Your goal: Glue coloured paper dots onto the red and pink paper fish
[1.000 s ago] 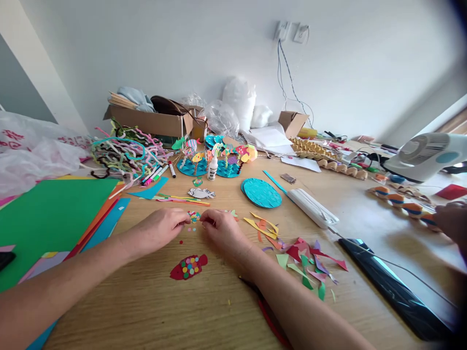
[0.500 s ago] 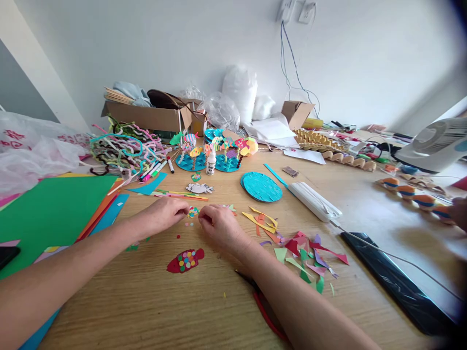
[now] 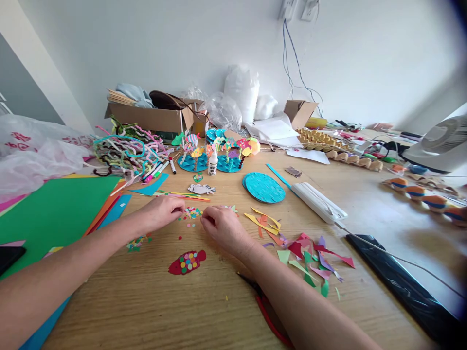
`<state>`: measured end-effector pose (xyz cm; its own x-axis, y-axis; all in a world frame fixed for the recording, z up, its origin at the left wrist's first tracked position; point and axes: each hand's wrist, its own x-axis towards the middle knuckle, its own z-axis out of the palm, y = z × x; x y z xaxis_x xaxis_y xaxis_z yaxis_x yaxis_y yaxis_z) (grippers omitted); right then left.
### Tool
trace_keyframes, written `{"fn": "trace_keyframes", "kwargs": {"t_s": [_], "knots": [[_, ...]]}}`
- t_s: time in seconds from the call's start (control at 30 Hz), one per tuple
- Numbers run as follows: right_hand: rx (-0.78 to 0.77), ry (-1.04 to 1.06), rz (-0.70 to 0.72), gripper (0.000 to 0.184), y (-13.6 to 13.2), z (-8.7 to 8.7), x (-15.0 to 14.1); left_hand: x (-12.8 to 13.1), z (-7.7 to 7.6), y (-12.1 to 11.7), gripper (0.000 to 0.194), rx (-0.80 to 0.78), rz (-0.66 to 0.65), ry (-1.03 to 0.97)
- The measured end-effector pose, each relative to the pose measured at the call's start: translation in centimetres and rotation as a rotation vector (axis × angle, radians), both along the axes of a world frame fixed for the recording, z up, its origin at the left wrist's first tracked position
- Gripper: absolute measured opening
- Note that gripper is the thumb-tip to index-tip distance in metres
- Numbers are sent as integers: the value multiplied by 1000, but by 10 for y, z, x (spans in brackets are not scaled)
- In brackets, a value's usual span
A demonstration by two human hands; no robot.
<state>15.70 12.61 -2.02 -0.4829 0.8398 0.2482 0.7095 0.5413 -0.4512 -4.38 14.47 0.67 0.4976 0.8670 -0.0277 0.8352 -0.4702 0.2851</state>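
My left hand hovers at the left edge of a small heap of coloured paper dots, its fingers closed together. On the heap's other side is my right hand, fingers curled in a pinch. Whatever either pinch may hold is too small to make out. Closer to me lies a red paper fish covered with round dots in several colours. A second scatter of green and yellow paper bits shows beside my left forearm. Red-handled scissors lie partly under my right forearm.
Paper scraps lie to the right, near turquoise discs and a white power strip. A glue bottle stands before paper-fish models. Coloured sheets and pipe cleaners fill the left. A fan stands far right.
My left hand has drawn slightly left, away from the dots, and the heap shows more fully. My right hand stays pinched beside it. The view has shifted slightly; a person's hand at right has mostly left view.
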Motion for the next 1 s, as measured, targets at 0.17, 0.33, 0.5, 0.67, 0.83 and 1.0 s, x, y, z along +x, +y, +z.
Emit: {"fn": "trace_keyframes", "kwargs": {"t_s": [0.17, 0.33, 0.5, 0.67, 0.83, 1.0], "knots": [[-26, -30, -7, 19, -2, 3, 0, -3, -5, 4, 21, 13, -14, -3], [-71, -89, -11, 20, -6, 9, -1, -3, -13, 7, 17, 5, -59, 5], [-41, -101, -26, 21, -6, 9, 0, 2, -13, 1, 16, 13, -104, 32], [-40, -110, -21, 21, -6, 8, 0, 11, -10, -9, 16, 12, -128, 67], [-41, -119, -23, 21, -5, 9, -1, 17, -12, -12, 14, 17, -102, 116], [-58, -132, -20, 21, -5, 10, 0, 19, -14, -13, 16, 35, -98, 170]]}}
